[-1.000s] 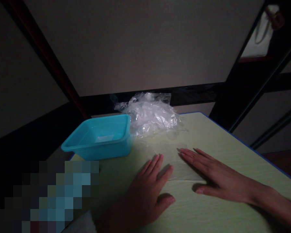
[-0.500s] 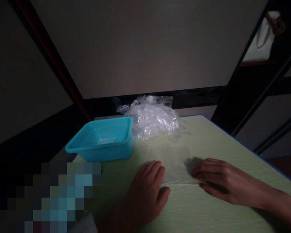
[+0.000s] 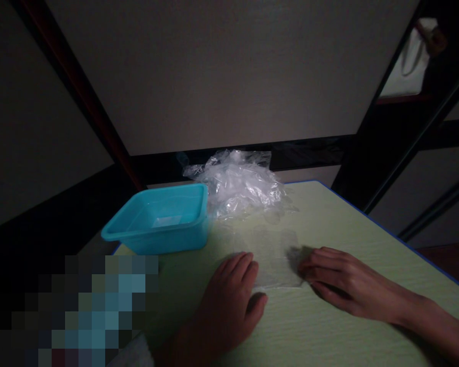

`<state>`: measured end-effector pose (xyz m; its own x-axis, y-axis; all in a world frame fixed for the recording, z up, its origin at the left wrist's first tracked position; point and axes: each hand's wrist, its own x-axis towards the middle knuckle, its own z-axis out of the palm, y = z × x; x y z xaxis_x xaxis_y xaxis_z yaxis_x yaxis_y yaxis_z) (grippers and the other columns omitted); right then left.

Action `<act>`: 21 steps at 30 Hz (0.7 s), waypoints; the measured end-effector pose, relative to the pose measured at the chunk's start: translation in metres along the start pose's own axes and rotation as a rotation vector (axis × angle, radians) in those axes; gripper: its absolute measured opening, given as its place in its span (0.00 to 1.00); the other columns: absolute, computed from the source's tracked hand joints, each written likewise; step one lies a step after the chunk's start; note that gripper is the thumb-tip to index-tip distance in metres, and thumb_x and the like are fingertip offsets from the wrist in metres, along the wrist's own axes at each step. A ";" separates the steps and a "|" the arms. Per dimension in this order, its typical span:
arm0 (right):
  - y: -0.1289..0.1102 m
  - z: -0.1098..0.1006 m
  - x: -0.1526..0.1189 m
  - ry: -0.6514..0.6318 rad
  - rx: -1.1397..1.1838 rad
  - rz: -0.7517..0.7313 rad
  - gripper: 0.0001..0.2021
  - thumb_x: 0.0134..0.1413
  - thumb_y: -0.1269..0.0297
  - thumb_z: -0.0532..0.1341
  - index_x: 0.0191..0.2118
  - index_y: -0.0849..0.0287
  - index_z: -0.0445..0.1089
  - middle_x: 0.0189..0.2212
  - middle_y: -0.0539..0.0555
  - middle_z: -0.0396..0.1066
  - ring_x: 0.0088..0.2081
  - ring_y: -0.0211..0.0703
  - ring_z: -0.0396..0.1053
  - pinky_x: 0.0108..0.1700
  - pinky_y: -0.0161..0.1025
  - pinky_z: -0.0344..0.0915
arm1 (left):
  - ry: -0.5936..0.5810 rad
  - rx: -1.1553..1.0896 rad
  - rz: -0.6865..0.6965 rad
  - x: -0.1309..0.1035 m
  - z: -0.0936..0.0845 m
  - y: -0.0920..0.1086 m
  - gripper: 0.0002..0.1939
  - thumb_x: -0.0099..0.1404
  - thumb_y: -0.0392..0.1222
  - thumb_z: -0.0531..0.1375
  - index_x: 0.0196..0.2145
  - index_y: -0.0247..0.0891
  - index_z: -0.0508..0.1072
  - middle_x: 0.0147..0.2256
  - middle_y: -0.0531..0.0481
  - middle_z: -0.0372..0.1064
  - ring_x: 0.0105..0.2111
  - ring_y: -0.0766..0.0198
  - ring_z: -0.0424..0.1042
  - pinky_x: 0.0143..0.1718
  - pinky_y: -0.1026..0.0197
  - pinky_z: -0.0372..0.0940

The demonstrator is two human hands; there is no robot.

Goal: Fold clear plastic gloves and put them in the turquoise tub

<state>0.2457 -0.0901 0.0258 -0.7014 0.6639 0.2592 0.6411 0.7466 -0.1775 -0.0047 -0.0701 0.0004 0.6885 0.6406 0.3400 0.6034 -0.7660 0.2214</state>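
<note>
A clear, thin plastic bag (image 3: 277, 257) lies flat on the pale green table (image 3: 352, 224). My left hand (image 3: 233, 295) rests palm down over the bag's left edge, its fingers stretched out and the thumb apart. At the bag's right edge, my right hand (image 3: 332, 280) has its fingers bent and drawn together, and the near right corner of the plastic runs into its fingertips. The exact pinch of thumb and fingers is partly hidden. Past the bag sits a crumpled heap of clear plastic bags (image 3: 245, 186).
A turquoise plastic basin (image 3: 172, 239) stands left of the heap, with a flat, pale, see-through piece (image 3: 167, 221) on its bottom. Behind the table rises a grey panel (image 3: 233, 76). A white bag (image 3: 409, 63) is on a shelf at upper right. The lower left is pixelated.
My right hand has shifted slightly left, its fingers closing at the bag's near right corner. My left hand stays almost where it was.
</note>
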 end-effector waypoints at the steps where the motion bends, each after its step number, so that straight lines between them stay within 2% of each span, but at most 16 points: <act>1: 0.000 0.000 0.000 0.017 0.017 0.007 0.09 0.58 0.73 0.50 0.36 0.59 0.68 0.34 0.56 0.71 0.35 0.44 0.67 0.38 0.45 0.65 | 0.008 0.000 0.005 0.000 0.000 0.000 0.20 0.58 0.36 0.57 0.48 0.26 0.68 0.51 0.34 0.65 0.51 0.47 0.64 0.51 0.44 0.62; 5: 0.002 0.001 0.000 0.086 0.160 0.066 0.08 0.58 0.72 0.50 0.35 0.59 0.66 0.32 0.55 0.71 0.34 0.43 0.69 0.37 0.42 0.67 | 0.036 -0.003 -0.008 0.001 0.002 -0.003 0.20 0.57 0.34 0.56 0.48 0.27 0.69 0.50 0.35 0.67 0.50 0.48 0.66 0.51 0.45 0.63; 8: 0.002 0.003 -0.001 0.135 0.291 0.144 0.07 0.59 0.71 0.51 0.37 0.58 0.66 0.34 0.55 0.73 0.35 0.42 0.71 0.36 0.39 0.68 | 0.071 -0.031 -0.037 0.003 0.002 -0.008 0.18 0.57 0.31 0.55 0.46 0.28 0.70 0.48 0.37 0.69 0.48 0.51 0.68 0.50 0.47 0.64; 12: 0.003 0.003 -0.001 0.219 0.378 0.259 0.08 0.59 0.67 0.51 0.37 0.57 0.67 0.34 0.55 0.75 0.35 0.43 0.73 0.34 0.38 0.69 | 0.109 -0.145 -0.111 0.005 0.001 -0.016 0.17 0.56 0.28 0.52 0.41 0.32 0.73 0.44 0.41 0.72 0.44 0.54 0.71 0.47 0.50 0.66; 16: 0.002 0.000 0.001 0.317 0.408 0.353 0.08 0.59 0.64 0.52 0.34 0.57 0.67 0.32 0.54 0.75 0.34 0.43 0.73 0.34 0.37 0.68 | 0.171 -0.329 -0.168 0.008 -0.003 -0.021 0.12 0.59 0.32 0.52 0.34 0.36 0.76 0.40 0.44 0.75 0.40 0.57 0.73 0.44 0.54 0.67; 21: 0.004 -0.001 0.003 0.503 0.487 0.449 0.10 0.58 0.58 0.54 0.30 0.56 0.65 0.22 0.49 0.67 0.23 0.38 0.65 0.22 0.32 0.62 | 0.230 -0.393 -0.209 0.013 -0.014 -0.021 0.12 0.61 0.37 0.52 0.33 0.36 0.75 0.35 0.46 0.76 0.36 0.60 0.75 0.40 0.60 0.67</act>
<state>0.2463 -0.0855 0.0273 -0.1139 0.8916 0.4383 0.5393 0.4260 -0.7264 -0.0140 -0.0461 0.0130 0.4362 0.7881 0.4343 0.4913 -0.6129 0.6188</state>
